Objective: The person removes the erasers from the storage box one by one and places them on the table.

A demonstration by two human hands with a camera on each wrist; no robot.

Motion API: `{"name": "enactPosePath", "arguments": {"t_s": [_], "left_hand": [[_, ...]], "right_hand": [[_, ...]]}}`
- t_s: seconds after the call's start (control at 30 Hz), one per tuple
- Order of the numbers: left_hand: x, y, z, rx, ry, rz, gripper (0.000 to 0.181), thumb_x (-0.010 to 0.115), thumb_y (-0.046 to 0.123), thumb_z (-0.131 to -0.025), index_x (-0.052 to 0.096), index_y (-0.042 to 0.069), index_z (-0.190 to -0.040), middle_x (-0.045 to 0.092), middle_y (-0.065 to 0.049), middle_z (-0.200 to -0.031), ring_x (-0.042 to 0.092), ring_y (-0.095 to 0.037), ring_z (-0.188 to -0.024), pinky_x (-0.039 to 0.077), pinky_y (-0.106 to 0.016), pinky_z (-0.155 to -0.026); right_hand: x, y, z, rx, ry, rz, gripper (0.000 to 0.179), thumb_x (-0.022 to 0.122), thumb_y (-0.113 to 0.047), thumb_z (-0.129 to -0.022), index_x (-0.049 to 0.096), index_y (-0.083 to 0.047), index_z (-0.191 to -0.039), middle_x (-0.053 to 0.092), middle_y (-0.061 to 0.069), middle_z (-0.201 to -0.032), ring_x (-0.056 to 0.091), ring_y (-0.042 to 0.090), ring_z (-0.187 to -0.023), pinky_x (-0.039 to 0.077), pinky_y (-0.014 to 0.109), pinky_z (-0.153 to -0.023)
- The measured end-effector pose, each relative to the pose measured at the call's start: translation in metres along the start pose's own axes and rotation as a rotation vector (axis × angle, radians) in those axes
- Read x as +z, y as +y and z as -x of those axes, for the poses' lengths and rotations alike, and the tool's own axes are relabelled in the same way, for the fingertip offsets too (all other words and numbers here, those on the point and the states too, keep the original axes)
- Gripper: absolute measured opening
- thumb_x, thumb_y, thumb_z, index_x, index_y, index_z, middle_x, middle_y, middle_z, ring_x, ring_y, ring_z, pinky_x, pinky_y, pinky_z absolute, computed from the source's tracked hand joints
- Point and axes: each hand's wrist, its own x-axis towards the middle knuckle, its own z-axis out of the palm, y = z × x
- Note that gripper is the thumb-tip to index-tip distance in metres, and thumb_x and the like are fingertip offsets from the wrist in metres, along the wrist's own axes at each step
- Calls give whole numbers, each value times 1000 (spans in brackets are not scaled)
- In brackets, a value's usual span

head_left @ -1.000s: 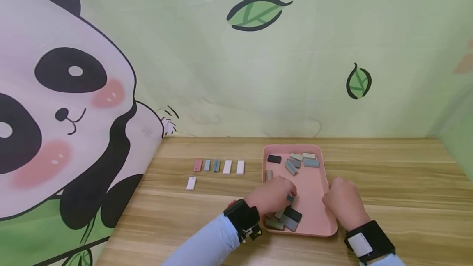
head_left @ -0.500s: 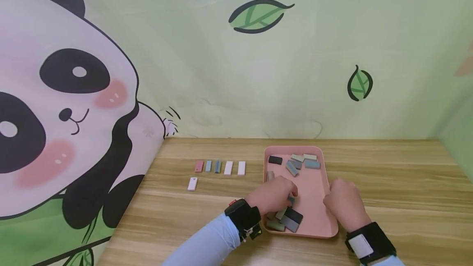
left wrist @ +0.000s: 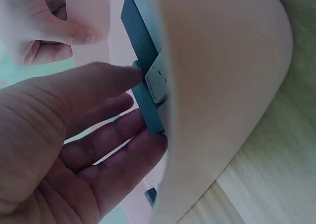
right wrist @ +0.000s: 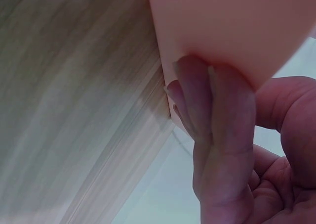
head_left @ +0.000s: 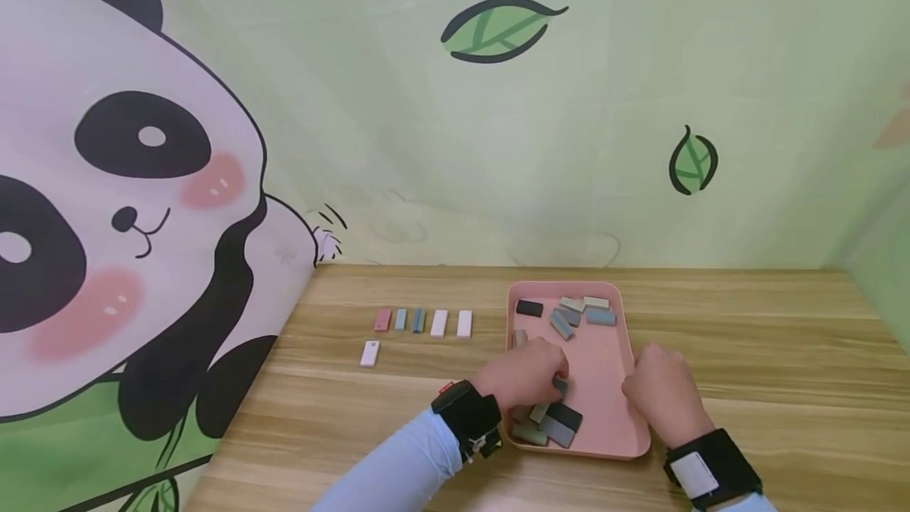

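My left hand reaches into the left side of a pink tray. Between thumb and fingertips it pinches a dark teal tile, a small flat rectangle, as the left wrist view shows. A pale tile with small dark dots lies right beside it. In the head view, black, grey and greenish tiles are heaped just below that hand. My right hand grips the tray's right rim, thumb inside and fingers against the outer wall.
Left of the tray, a row on the wooden table has a red tile, two blue tiles and two white tiles. Another white tile lies in front. More tiles, among them a black one, lie at the tray's far end.
The left fingertips have shifted slightly around the teal tile inside the tray. The right hand stays on the rim, and the head view has tilted a little.
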Motion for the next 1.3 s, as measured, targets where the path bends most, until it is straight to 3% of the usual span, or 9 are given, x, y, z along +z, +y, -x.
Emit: {"name": "enactPosePath", "arguments": {"t_s": [0.2,0.43,0.6,0.83,1.07,1.2,1.3], "left_hand": [[2,-2,-4,27,11,-32,15,71,15,-78,68,19,-91,58,12,-87,48,0,-73,37,-13,-64],[4,-3,-6,37,22,-63,7,70,18,-80,65,21,-81,52,13,-71,44,-2,-62,35,-15,-54],[4,-2,-7,40,31,-100,8,72,18,-79,64,21,-79,52,14,-70,44,-2,-63,35,-15,-55],[3,-7,-7,46,44,-7,8,71,18,-79,65,22,-81,52,14,-71,44,-3,-64,35,-16,-55],[-19,-18,0,115,186,147,10,68,14,-81,65,18,-89,52,12,-74,45,-2,-65,37,-14,-57],[-34,-28,16,58,334,196,13,66,13,-83,66,14,-95,56,8,-82,50,-4,-71,40,-13,-61],[-40,-40,33,-47,463,277,19,66,18,-84,65,13,-102,59,6,-92,55,-7,-78,43,-15,-65]], "right_hand": [[0,0,0,-14,13,11,11,57,-5,-78,57,-4,-67,45,5,-57,47,17,-50,36,28,-43],[1,0,0,-8,13,8,12,57,-5,-78,57,-5,-66,45,4,-57,47,17,-49,35,27,-43],[2,0,-1,-7,12,13,13,56,-5,-78,56,-5,-65,45,4,-57,47,16,-49,35,27,-43],[2,2,-2,-19,16,21,14,56,-5,-78,55,-6,-64,44,4,-56,46,17,-49,35,27,-43],[0,2,-2,-11,11,4,14,55,-4,-78,56,-5,-65,45,5,-57,47,17,-49,36,27,-43],[0,1,-3,-20,20,6,15,54,-3,-78,55,-6,-63,45,4,-56,47,16,-48,35,27,-42],[0,2,-1,-31,25,17,16,54,-3,-77,54,-7,-62,45,4,-56,46,16,-48,36,27,-42]]}}
